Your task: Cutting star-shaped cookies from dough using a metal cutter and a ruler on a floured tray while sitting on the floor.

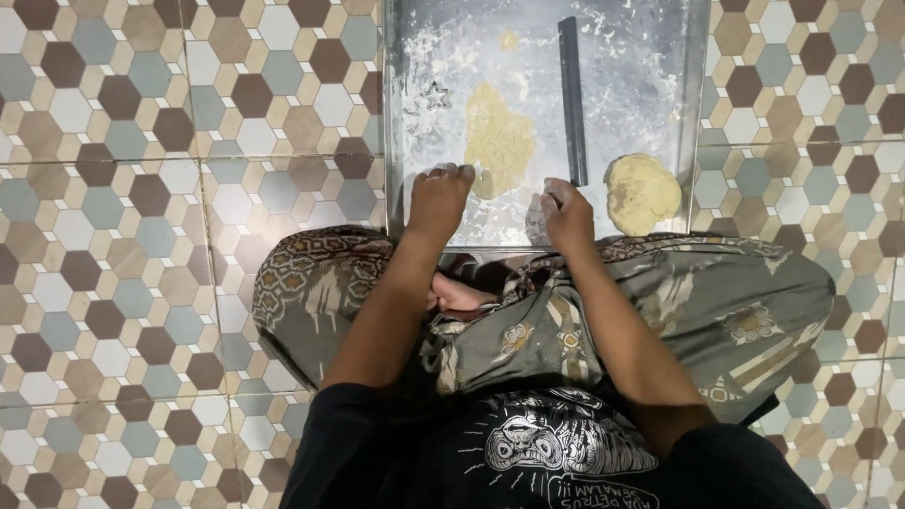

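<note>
A floured metal tray (693, 113) lies on the tiled floor in front of my crossed legs. A flattened sheet of pale dough (500, 137) rests in its middle. My left hand (436, 198) presses down at the near left of the tray, fingertips next to the dough sheet's lower edge. My right hand (568, 215) rests at the near edge, fingers curled, just below the end of a dark rolling rod (571, 99) that lies lengthwise on the tray. A lump of dough (641, 193) sits at the tray's near right corner.
A small star-shaped metal cutter (435, 94) lies on the tray left of the dough sheet. A small scrap of dough (509, 40) sits at the far end. Hexagon-patterned floor tiles (141, 188) surround the tray. My patterned cloth-covered knees (735, 302) spread below it.
</note>
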